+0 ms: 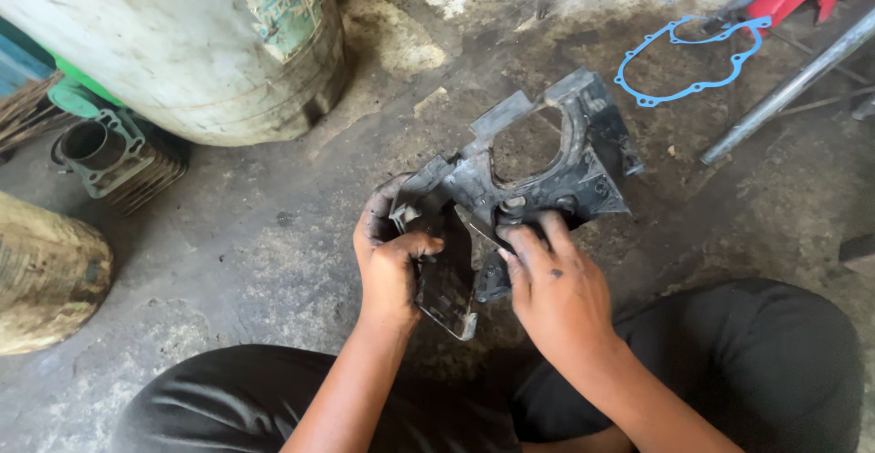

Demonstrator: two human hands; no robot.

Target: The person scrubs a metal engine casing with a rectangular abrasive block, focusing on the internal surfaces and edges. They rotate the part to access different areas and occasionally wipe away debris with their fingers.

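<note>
Two hands clamped on a grimy black engine cover [538, 166]: left grip [390, 262] at its edge, right grip [554, 284] beneath, above oily floor [273, 234].

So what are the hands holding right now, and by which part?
Both hold one grimy black plastic cover. The left hand grips its lower-left edge; the right hand presses fingers on its lower middle.

Our hands have bare concrete floor [273, 234] at nine o'clock, until the finned cylinder [114, 157] and big drum [182, 43] at ten. At one, a blue gasket [688, 56] lies; at two, a metal tube [788, 88] slants across.
</note>
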